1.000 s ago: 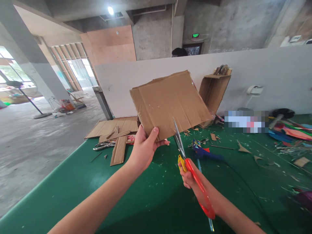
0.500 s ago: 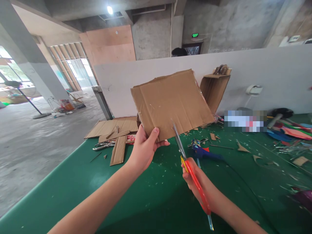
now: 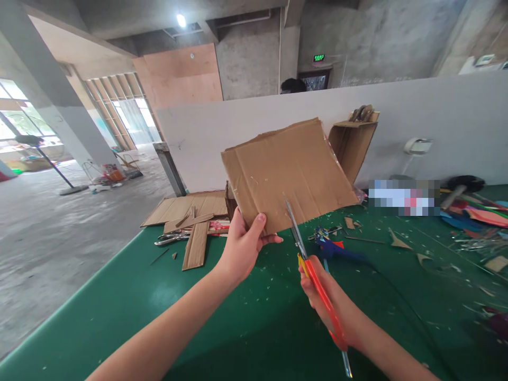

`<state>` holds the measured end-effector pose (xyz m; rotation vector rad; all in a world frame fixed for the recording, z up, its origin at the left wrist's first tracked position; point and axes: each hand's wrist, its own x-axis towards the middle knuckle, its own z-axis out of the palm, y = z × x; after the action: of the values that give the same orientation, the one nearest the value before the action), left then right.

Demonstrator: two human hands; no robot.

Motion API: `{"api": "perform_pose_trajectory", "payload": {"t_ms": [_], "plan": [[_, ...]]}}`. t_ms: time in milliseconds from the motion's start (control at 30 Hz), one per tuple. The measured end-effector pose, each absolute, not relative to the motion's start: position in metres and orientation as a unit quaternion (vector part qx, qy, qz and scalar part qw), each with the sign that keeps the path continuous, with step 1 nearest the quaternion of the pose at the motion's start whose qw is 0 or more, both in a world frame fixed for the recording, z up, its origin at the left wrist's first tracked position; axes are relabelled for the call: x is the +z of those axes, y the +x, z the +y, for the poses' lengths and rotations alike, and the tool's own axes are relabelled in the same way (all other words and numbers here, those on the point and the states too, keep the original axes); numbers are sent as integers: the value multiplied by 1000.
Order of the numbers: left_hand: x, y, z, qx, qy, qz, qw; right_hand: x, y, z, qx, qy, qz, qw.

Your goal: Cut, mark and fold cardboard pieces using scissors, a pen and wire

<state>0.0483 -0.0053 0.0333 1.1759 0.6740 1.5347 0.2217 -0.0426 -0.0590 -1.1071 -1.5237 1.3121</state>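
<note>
Left hand: fingers pinching lower left edge of cardboard sheet, thumb in front, sheet raised above bench; right hand: fingers closed round red-handled scissors, blade over sheet, right of left fingers; cardboard strips left of left fingers; blue tool beyond right fingers

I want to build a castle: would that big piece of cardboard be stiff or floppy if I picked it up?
The cardboard piece is probably fairly stiff: the left hand grips it near one corner, and it doesn't visibly sag. It's likely light for its size, since it looks flat and thin. It might bend where it's creased.
</note>
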Motion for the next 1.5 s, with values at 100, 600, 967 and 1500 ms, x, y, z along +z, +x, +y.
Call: {"api": "perform_pose_trajectory", "payload": {"t_ms": [100,600,967,1500], "plan": [[32,49,-4,636,494,276,525,-60,222,-40,460,-460,-650,393],[23,55,-9,624,492,265,546,-48,224,-39,410,-487,-674,376],[14,53,-7,625,482,258,557,-42,230,-40,400,-447,-701,386],[17,56,-14,613,493,254,563,-31,231,-43,262,-535,-710,376]]}}
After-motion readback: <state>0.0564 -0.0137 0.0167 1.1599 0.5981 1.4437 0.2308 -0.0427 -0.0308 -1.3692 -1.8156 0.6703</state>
